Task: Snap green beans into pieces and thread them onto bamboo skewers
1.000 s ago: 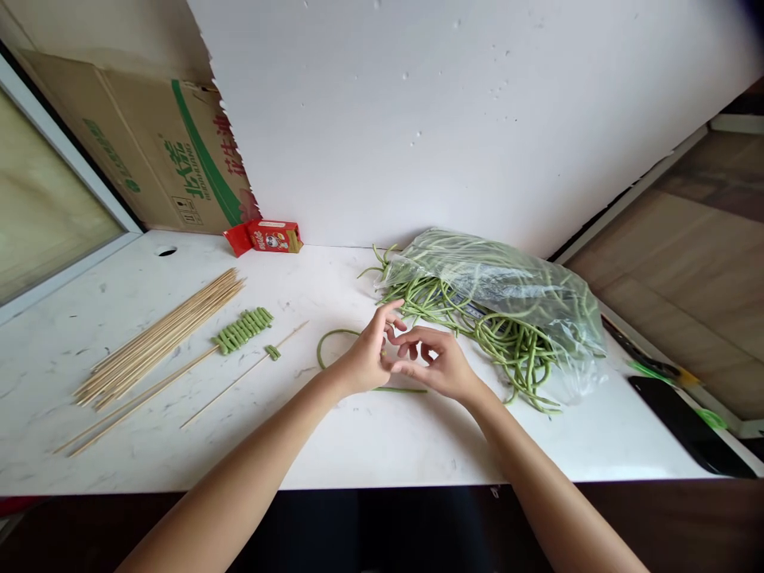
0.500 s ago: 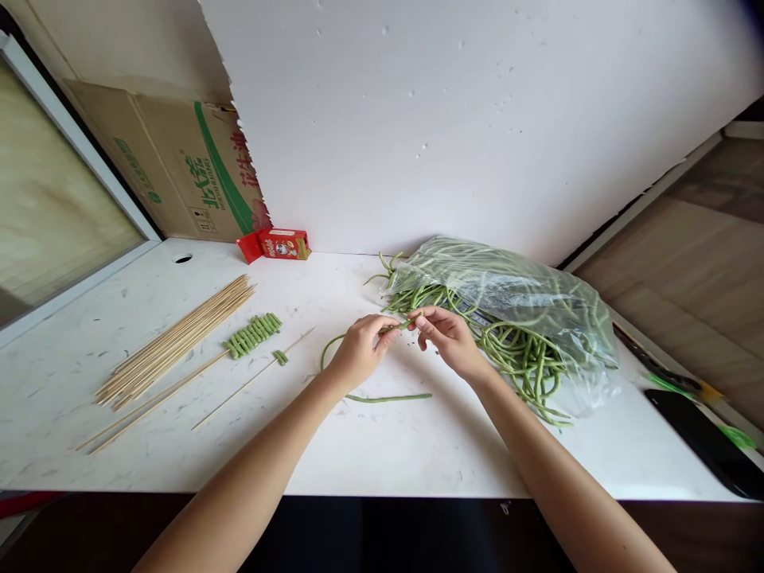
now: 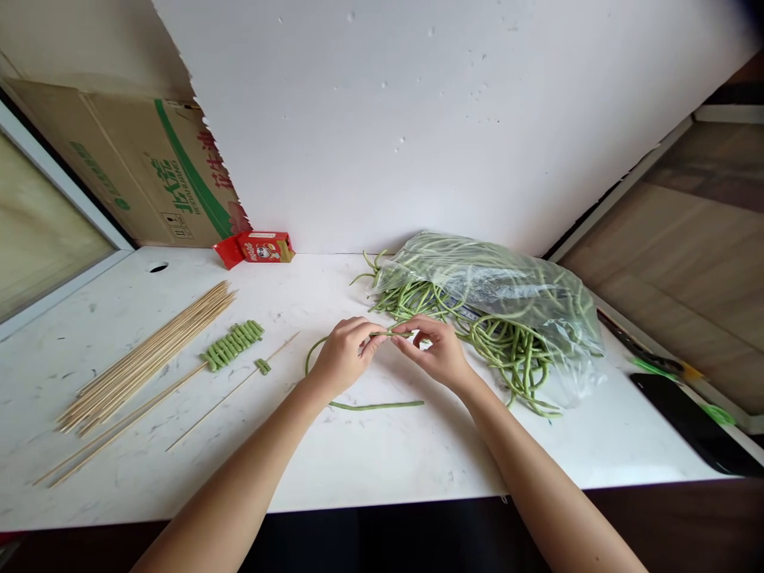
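A long green bean (image 3: 376, 407) loops from between my hands down onto the white table. My left hand (image 3: 349, 354) pinches the bean near its end, and my right hand (image 3: 433, 346) grips the same end close beside it, fingertips almost touching. To the left, a block of short bean pieces (image 3: 234, 345) is threaded side by side on two wooden skewers (image 3: 128, 422). Nearer my hands, another skewer (image 3: 208, 412) carries a few short pieces (image 3: 263, 366) near its upper end.
A bundle of skewers (image 3: 146, 358) lies at the left. Behind stand a red box (image 3: 268, 247) and a cardboard carton (image 3: 137, 171). On the right are a clear bag of long beans (image 3: 477, 274), loose beans spilling out (image 3: 525, 358), and a black phone (image 3: 692, 422).
My right hand has slid left along the bean, closer to my left hand. The view has shifted slightly, moving the table items left in the picture.
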`<action>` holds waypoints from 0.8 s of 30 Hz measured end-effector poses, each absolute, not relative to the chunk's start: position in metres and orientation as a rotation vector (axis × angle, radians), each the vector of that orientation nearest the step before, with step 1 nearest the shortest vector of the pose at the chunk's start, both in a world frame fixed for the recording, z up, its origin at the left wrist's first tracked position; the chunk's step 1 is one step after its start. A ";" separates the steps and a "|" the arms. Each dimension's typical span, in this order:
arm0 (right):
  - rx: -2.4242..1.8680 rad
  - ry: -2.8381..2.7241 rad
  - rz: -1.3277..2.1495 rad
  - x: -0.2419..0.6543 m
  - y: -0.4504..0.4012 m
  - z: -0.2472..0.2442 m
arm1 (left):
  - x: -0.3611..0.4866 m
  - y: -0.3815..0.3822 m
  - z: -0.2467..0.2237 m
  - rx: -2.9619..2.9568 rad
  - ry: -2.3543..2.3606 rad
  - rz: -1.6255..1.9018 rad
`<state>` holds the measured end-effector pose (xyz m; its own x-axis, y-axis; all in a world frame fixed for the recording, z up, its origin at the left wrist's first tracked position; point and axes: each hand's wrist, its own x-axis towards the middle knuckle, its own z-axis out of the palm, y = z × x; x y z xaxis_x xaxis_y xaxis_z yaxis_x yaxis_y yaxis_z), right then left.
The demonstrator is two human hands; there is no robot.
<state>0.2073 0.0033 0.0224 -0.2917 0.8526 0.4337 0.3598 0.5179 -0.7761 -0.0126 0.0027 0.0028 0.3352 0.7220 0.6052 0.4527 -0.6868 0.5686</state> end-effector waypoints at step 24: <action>-0.932 -1.604 1.256 0.192 -0.003 0.006 | -0.012 0.001 0.006 1.965 1.064 1.257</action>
